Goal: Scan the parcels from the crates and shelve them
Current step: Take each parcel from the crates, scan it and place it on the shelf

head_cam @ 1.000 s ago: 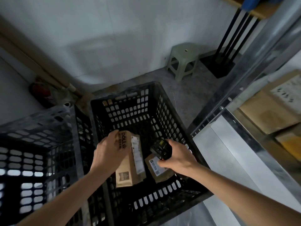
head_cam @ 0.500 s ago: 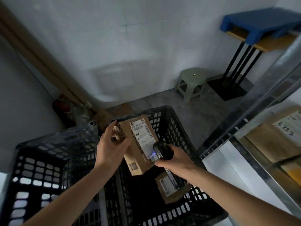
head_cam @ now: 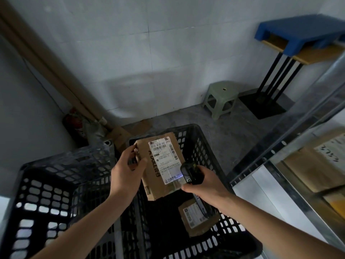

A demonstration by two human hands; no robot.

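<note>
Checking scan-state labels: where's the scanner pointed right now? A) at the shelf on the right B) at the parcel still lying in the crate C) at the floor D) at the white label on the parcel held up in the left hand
D: the right hand holds the scanner against the white label of the parcel gripped by the left hand, with a bluish glow on the label's lower edge.

Dim white walls (head_cam: 149,53), grey floor (head_cam: 233,139), green stool (head_cam: 221,98), blue-topped stand (head_cam: 298,34).
</note>
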